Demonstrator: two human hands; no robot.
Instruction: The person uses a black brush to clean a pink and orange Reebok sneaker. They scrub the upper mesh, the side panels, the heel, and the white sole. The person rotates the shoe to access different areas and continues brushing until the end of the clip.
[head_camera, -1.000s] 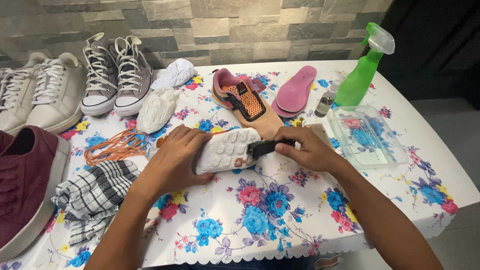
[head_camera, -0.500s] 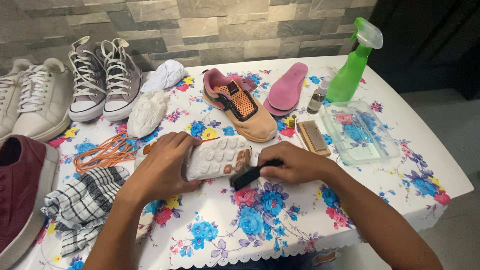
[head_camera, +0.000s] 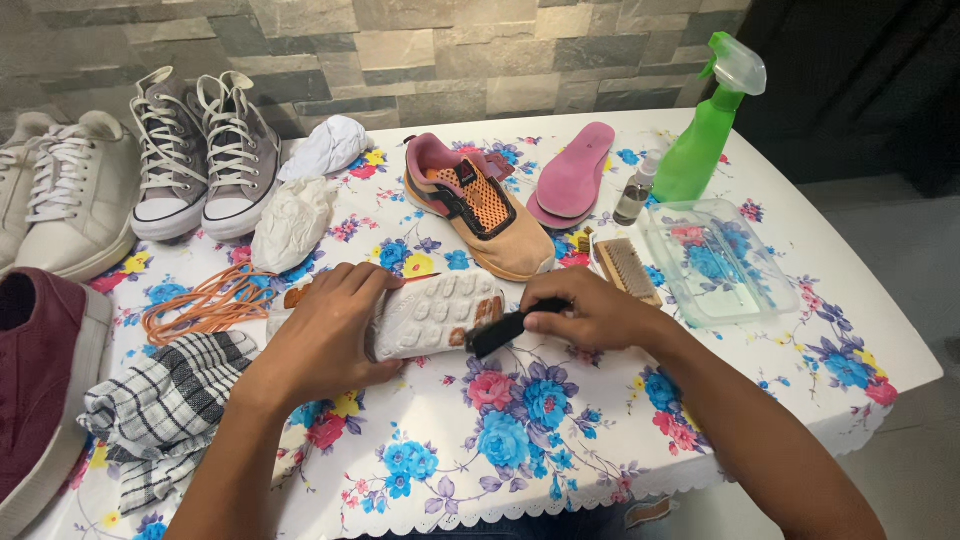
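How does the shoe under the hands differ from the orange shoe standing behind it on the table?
The held shoe lies sole-up, showing its pale lugged sole; the orange shoe stands upright, showing its mesh upper and pink lining. The held shoe is gripped by the left hand while the right hand puts a dark brush to its sole; the orange shoe is untouched. Both rest on the flowered tablecloth and look like a matching pair.

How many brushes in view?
2. A black-handled brush in the right hand, against the sole of the shoe that the left hand steadies; a wooden brush lies beside the clear tray. Others may be hidden.
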